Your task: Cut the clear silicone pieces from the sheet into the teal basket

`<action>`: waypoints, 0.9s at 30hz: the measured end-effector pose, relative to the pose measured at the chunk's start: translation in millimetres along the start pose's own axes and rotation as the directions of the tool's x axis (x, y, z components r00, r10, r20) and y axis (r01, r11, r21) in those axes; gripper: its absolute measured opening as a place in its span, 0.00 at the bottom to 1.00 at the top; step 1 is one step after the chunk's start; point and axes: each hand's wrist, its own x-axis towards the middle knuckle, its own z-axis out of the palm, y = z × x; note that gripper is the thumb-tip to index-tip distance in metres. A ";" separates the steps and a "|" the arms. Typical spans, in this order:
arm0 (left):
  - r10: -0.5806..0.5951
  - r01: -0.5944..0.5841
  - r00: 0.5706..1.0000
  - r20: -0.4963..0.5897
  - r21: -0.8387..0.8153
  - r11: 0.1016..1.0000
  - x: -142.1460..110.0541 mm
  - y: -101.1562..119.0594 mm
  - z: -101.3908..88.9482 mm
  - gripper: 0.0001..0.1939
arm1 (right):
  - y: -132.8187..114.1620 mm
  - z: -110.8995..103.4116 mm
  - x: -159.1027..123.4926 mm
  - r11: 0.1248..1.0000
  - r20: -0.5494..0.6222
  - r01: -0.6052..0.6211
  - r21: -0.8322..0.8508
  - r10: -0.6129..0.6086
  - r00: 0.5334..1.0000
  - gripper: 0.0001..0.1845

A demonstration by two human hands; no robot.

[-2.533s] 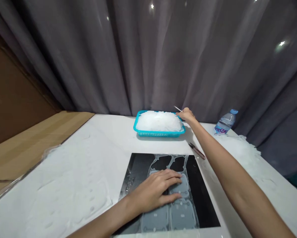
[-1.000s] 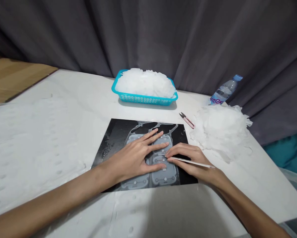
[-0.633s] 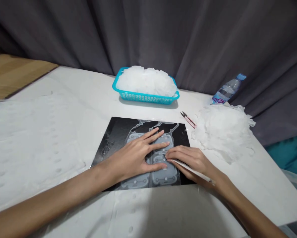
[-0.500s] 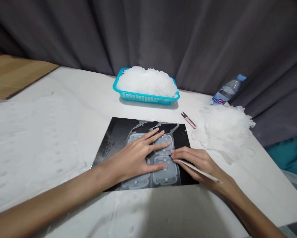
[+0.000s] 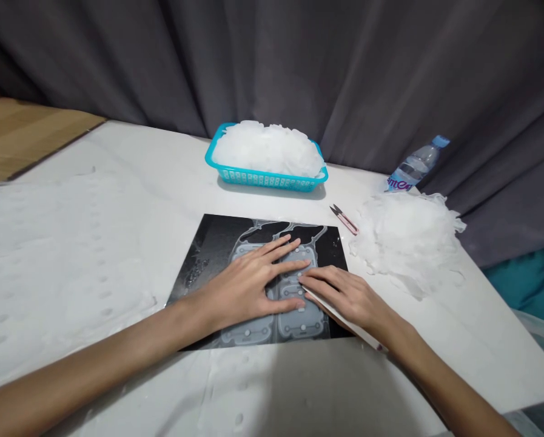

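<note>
A translucent, rubbery-looking sheet with rounded panels and small round bumps lies on a black board. My left hand rests flat across the sheet, fingers spread and thumb apart. Closed round a slim white tool, my right hand is over the right part of the sheet. The tool slants from the fingertips back toward the wrist, and its working tip is hidden at the fingers.
Behind the board stands a blue basket heaped with white translucent pieces. Pink-handled thread snips lie near a pile of clear scraps. A water bottle leans at the back right. Clear dimpled sheets cover the table's left.
My right hand has moved a little left across the sheet with the white tool, closer to my left thumb. My left hand stays flat in place.
</note>
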 end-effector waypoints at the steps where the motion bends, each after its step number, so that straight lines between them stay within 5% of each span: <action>1: -0.004 0.004 1.000 0.005 -0.002 1.000 0.0 0.1 0.1 0.38 | -1.6 0.8 -0.1 1.000 0.010 0.003 -0.026 -0.003 1.000 0.17; 5: -0.018 0.018 0.999 0.037 -0.005 1.000 0.2 0.0 0.5 0.42 | -6.4 1.3 5.0 1.000 0.020 -0.019 -0.008 0.019 1.000 0.17; 8: -0.024 0.026 0.998 0.054 -0.039 0.999 -0.3 -1.7 2.2 0.51 | 5.4 -1.6 16.6 0.985 -0.072 -0.152 0.076 0.157 0.985 0.16; 12: -0.050 0.052 0.998 0.023 -0.074 0.996 -3.7 -1.9 2.7 0.59 | 41.1 -9.9 38.3 0.924 -0.284 -0.365 0.114 0.382 0.879 0.12; 14: -0.049 0.042 0.996 -0.077 -0.087 0.995 -6.3 1.2 0.2 0.61 | 50.7 -15.3 44.8 0.899 -0.285 -0.406 0.163 0.437 0.853 0.11; 16: -0.075 0.049 0.972 -0.224 -0.122 0.991 -8.5 6.1 -3.9 0.54 | 45.8 -19.4 45.6 0.886 -0.245 -0.410 0.218 0.456 0.855 0.09; 18: -0.155 0.088 0.949 -0.274 -0.240 0.967 -8.8 11.0 -7.7 0.35 | 28.2 -21.4 42.4 0.875 -0.223 -0.400 0.272 0.462 0.858 0.09; 20: -0.263 0.157 0.952 -0.158 -0.484 0.861 -5.7 14.0 -9.8 0.27 | 5.0 -22.4 38.4 0.853 -0.201 -0.394 0.343 0.476 0.856 0.11; 23: -0.330 0.282 0.937 0.114 -0.804 0.523 3.9 14.0 -10.8 0.38 | -22.1 -27.0 34.8 0.794 -0.049 -0.360 0.489 0.437 0.898 0.14; 27: -0.398 0.324 0.897 0.194 -0.900 0.291 13.3 11.5 -15.5 0.23 | -23.3 -41.6 31.5 0.693 0.176 -0.406 0.596 0.380 0.908 0.17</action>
